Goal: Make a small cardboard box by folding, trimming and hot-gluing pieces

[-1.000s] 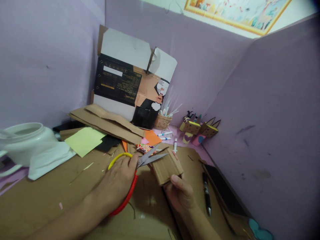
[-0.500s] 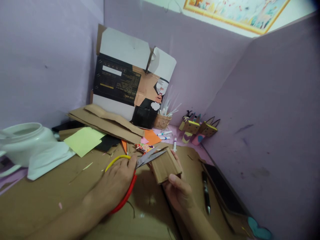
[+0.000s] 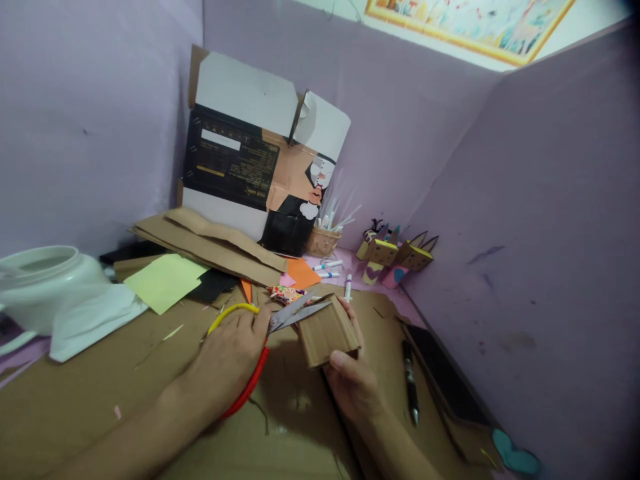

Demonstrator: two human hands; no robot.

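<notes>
My left hand (image 3: 233, 350) is wrapped round the handles of a pair of scissors (image 3: 253, 380), one yellow and one red. The grey blades point right and are parted, with their tips at the upper left edge of a small cardboard box (image 3: 327, 333). My right hand (image 3: 353, 373) grips that box from the right, thumb on its lower front corner and fingers behind it. Whether a blade touches the cardboard I cannot tell.
A white pot (image 3: 45, 287) stands far left, beside green paper (image 3: 163, 283). Behind are stacked cardboard strips (image 3: 210, 243), a flattened box (image 3: 230, 157) and a basket of markers (image 3: 323, 241). A pen (image 3: 411, 383) and a dark phone-like slab (image 3: 447, 377) lie right.
Both hands, the scissors and the small box appear slightly farther left, as does the whole scene. The grip of each hand is unchanged.
</notes>
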